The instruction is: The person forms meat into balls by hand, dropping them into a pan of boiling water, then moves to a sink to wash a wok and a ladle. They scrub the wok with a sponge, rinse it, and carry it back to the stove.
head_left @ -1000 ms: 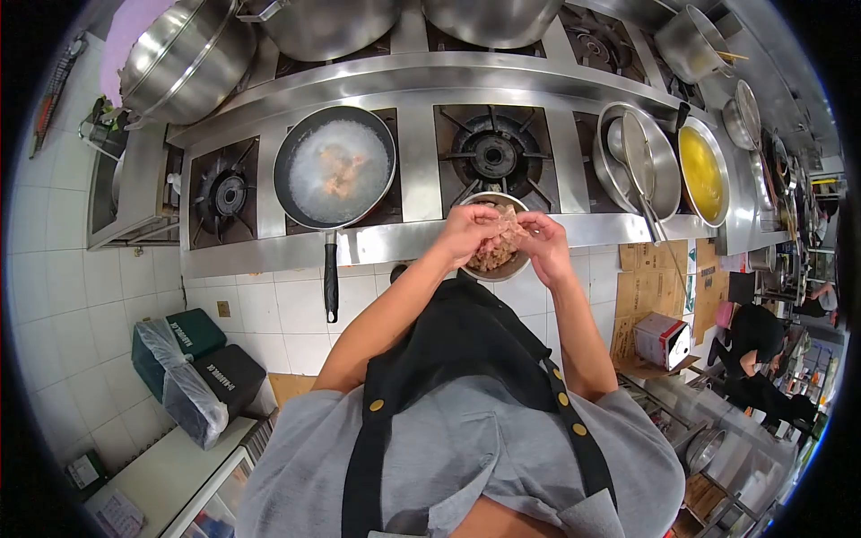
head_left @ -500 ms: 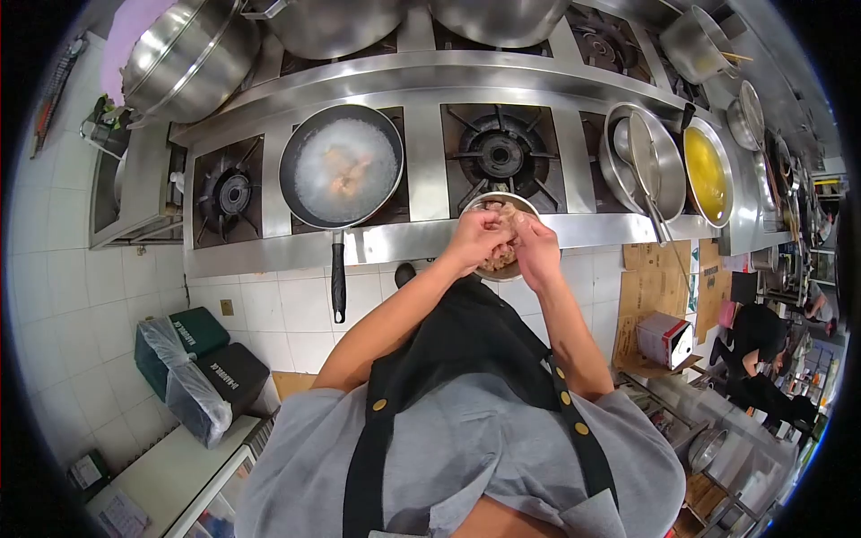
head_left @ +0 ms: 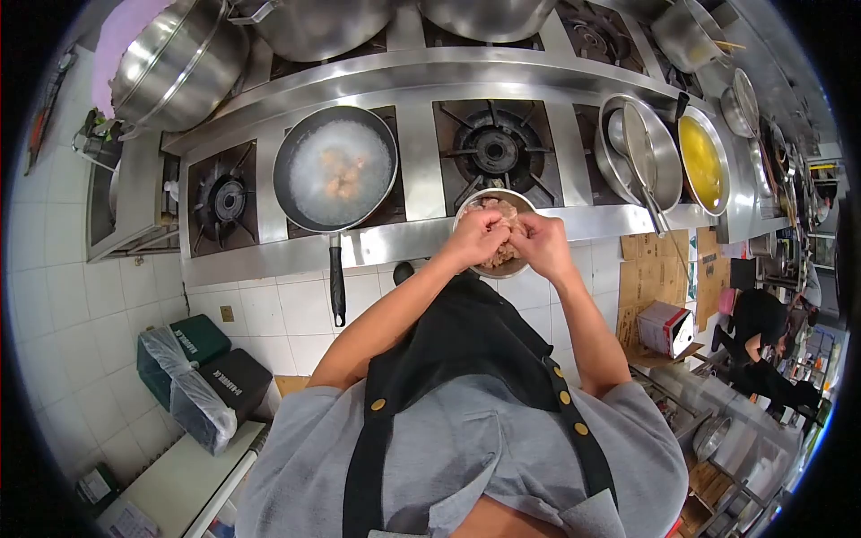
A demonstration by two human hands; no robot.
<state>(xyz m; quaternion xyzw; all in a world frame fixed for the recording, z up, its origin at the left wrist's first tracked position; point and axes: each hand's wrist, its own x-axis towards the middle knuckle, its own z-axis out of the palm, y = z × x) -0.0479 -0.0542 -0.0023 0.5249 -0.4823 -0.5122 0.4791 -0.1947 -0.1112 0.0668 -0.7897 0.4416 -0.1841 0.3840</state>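
At frame centre, the left hand point(head_left: 478, 237) and right hand point(head_left: 539, 244) meet with fingers curled narrow, pinching a lump of meat point(head_left: 496, 210) between their tips. The fingers hide its long axis. The meat sits just above both hands, inside a round steel bowl point(head_left: 489, 194) on the stove's front ledge point(head_left: 395, 240). Farther up and left, a pan point(head_left: 334, 168) of bubbling water points its handle down the frame.
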